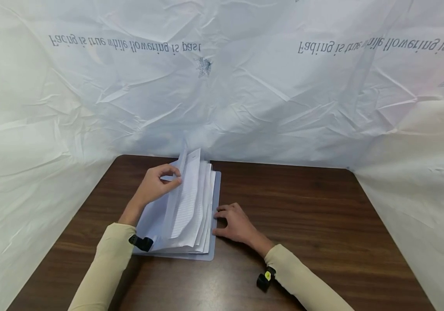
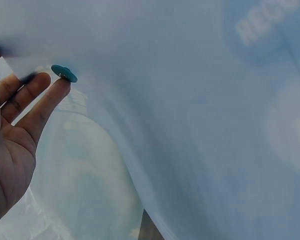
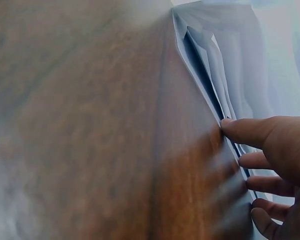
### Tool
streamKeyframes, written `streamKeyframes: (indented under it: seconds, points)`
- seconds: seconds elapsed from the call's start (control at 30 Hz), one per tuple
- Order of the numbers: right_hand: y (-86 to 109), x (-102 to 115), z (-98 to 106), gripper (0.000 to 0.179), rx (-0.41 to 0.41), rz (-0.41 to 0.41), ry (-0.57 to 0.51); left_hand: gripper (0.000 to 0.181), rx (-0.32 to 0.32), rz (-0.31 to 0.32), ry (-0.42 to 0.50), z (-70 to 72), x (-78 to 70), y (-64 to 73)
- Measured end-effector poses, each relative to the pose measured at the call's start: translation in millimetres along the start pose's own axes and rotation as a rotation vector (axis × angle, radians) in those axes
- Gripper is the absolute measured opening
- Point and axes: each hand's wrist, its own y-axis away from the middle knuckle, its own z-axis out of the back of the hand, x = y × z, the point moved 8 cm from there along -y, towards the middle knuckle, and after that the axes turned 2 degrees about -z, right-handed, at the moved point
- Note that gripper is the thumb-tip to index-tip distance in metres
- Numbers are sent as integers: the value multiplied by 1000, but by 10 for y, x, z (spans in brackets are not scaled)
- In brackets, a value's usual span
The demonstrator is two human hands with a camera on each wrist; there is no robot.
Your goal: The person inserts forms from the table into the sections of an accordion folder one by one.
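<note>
A translucent bluish plastic document folder lies on the table with its cover flap raised. My left hand pinches the flap's edge between thumb and index finger. Close up in the left wrist view, a teal snap button sits at a fingertip of that hand. Inside the folder is a stack of white papers, some lined, their edges fanned apart. My right hand rests at the folder's right edge; its fingertips touch that edge, loosely bent.
The dark brown wooden table extends right of the folder and in front of it. White plastic sheeting with printed lettering hangs behind the table and along both sides. Each sleeve carries a small black wrist camera.
</note>
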Motion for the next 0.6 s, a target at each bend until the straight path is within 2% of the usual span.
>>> streamKeyframes:
  seconds: [0.23, 0.43, 0.6]
  points:
    - [-6, 33, 1, 48, 8, -7, 23, 21, 90, -7, -4, -98, 9, -9]
    - [-3, 48, 19, 47, 10, -18, 21, 16, 109, -29, -59, -170, -20, -30]
    - [-4, 48, 21, 46, 11, -26, 16, 19, 162, -46, -133, -306, -34, -48]
